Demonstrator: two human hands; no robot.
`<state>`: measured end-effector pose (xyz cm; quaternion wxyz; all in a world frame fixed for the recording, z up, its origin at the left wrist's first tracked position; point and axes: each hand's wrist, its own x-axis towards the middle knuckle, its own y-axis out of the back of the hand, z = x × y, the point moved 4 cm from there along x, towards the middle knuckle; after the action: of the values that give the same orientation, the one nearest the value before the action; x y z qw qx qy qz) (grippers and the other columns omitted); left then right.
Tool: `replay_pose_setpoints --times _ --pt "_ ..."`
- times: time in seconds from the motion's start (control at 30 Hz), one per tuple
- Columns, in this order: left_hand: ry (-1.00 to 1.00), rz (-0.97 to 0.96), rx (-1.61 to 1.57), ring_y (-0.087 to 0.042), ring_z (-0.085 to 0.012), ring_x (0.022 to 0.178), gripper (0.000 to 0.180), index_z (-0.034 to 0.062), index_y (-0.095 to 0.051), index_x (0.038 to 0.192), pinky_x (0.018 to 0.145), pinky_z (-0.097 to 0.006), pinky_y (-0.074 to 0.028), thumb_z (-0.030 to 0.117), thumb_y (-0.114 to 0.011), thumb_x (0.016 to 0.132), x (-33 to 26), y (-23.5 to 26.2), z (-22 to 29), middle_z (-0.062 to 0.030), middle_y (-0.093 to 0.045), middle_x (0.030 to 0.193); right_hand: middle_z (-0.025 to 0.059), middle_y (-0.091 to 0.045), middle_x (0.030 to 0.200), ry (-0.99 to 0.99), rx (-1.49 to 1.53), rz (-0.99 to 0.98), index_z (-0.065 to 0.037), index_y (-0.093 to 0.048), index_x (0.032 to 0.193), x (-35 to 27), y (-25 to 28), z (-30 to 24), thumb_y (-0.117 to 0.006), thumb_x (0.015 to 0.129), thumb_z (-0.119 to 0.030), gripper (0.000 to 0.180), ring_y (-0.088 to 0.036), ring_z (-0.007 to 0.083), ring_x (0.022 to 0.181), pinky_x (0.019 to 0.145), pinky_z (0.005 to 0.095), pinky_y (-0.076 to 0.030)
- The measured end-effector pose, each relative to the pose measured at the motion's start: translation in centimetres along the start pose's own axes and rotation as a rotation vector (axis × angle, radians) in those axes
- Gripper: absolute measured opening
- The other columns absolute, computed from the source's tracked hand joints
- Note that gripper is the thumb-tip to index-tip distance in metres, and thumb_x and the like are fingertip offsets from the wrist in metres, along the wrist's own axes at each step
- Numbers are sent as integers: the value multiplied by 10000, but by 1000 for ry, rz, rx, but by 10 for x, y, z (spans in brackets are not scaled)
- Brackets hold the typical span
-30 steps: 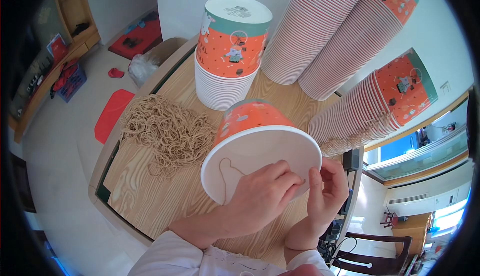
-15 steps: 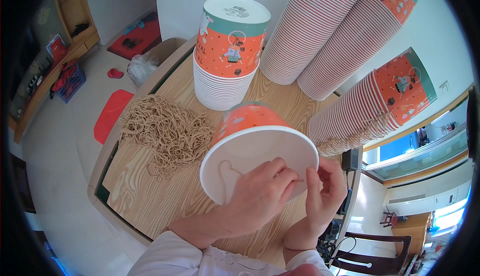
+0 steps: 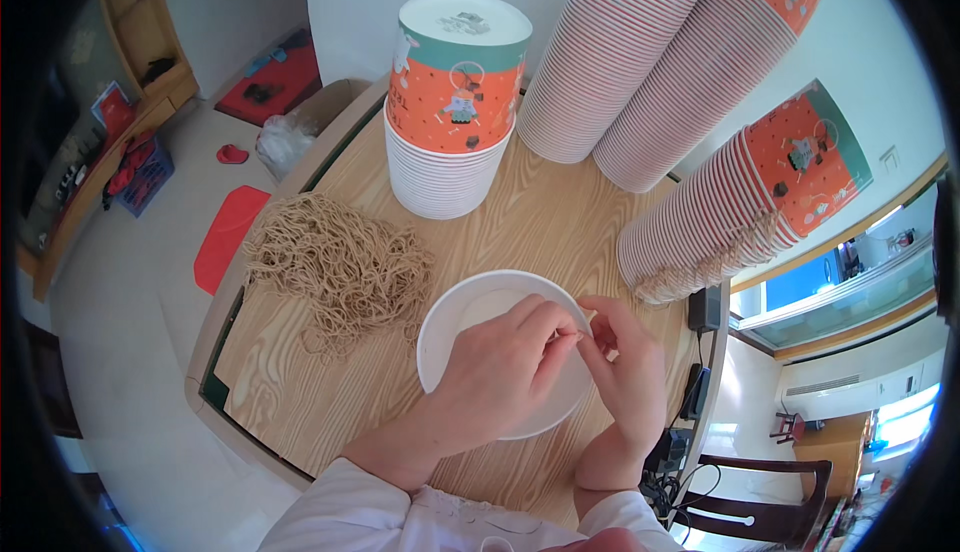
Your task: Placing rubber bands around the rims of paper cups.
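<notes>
white paper bucket (image 3: 470,327) stands mouth-up on the wooden table (image 3: 560,212), near edge. my left hand (image 3: 500,372) reaches over its mouth, fingers curled, pinching at the right rim; right hand (image 3: 625,362) pinches there too, steadying it. twine heap (image 3: 335,262) lies left.

The paper bucket (image 3: 470,337) sits on the wooden table (image 3: 540,222) near its front edge, mouth up. The left hand (image 3: 495,377) lies over its opening, and the right hand (image 3: 625,362) touches its right rim, fingertips of both meeting there. To the bucket's left, a heap of cord (image 3: 335,262) spreads on the tabletop. Behind the bucket stands a short stack of buckets (image 3: 450,112), upside down. Right of that stack, two tall stacks (image 3: 640,62) lean against the wall, and a further stack (image 3: 750,202) lies on its side at the table's right edge.
</notes>
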<state>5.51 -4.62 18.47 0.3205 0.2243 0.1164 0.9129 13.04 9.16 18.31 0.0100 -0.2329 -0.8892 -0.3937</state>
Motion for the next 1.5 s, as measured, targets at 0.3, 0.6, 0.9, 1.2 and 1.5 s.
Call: replay_pose_setpoints --times 0.3,0.6,0.9,1.2,1.5 --pt "-21 33 -14 -626 -247 669 69 63 -551 901 560 -353 -471 102 -606 886 -2 -1 -5 -69 -603 830 103 -637 878 271 -2 22 -57 -627 1076 -1 10 -15 -758 728 -53 372 -630 273 810 722 365 -505" --pt "8 -31 -104 -629 -240 657 64 53 -583 891 549 -334 -469 102 -623 884 -4 2 3 -64 -612 806 92 -633 779 256 94 125 -9 -669 856 -13 13 -19 -767 696 0 188 -610 252 714 624 315 -476" --pt "-119 40 -94 -620 -221 642 93 72 -677 911 548 -310 -474 90 -692 820 -3 6 8 -50 -603 782 106 -571 709 303 80 75 3 -624 806 -11 15 -20 -679 806 -31 64 -547 273 638 569 344 -423" --pt "-128 44 134 -573 -214 602 94 95 -670 819 529 -332 -450 75 -729 749 -5 -5 -1 -37 -566 759 102 -586 705 152 -160 -68 -41 -595 883 -1 12 9 -658 858 -133 114 -596 281 643 563 357 -454" --pt "-45 46 254 -599 -242 653 94 89 -627 818 574 -362 -474 97 -705 767 -3 -9 -10 -45 -563 767 90 -658 723 -33 -192 -441 -140 -437 1259 -4 0 11 -703 798 -173 533 -670 299 705 585 402 -520"
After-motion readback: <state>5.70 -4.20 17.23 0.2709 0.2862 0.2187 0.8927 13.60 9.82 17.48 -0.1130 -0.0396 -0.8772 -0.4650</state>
